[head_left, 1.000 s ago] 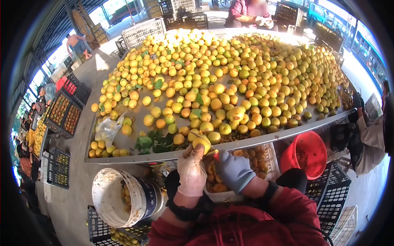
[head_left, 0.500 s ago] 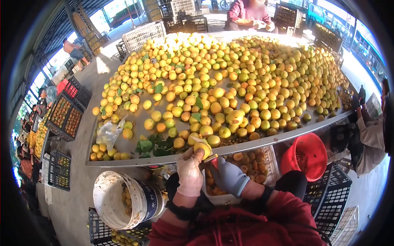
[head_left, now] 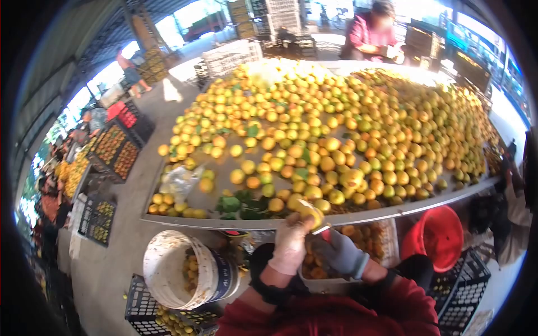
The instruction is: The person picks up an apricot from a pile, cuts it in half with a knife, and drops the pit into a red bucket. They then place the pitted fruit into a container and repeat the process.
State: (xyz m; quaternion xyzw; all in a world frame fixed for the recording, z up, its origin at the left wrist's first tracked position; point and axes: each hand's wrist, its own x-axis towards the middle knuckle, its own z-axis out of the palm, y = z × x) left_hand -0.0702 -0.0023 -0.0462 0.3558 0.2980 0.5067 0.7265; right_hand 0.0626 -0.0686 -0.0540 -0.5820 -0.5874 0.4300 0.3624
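Note:
My left hand, in a pale, thin covering, grips a yellow round fruit just over the table's front edge. Pale flesh seems to show on one side of it. In a grey-blue glove, my right hand is closed around a small red-handled knife, its blade against or very near the fruit's underside; motion blur hides the exact contact. Below my hands stands a white crate with orange-brown fruit in it. Many yellow and orange fruits are heaped on the metal table.
Left of my knees is a white bucket with some fruit inside; a red bucket stands to the right. Black crates sit on the floor. A clear plastic bag and green leaves lie on the table. Another person sits across it.
My view has swung left, so the scene sits farther right in the picture. The fruit and blade stay together in my hands, with the blade at a different angle.

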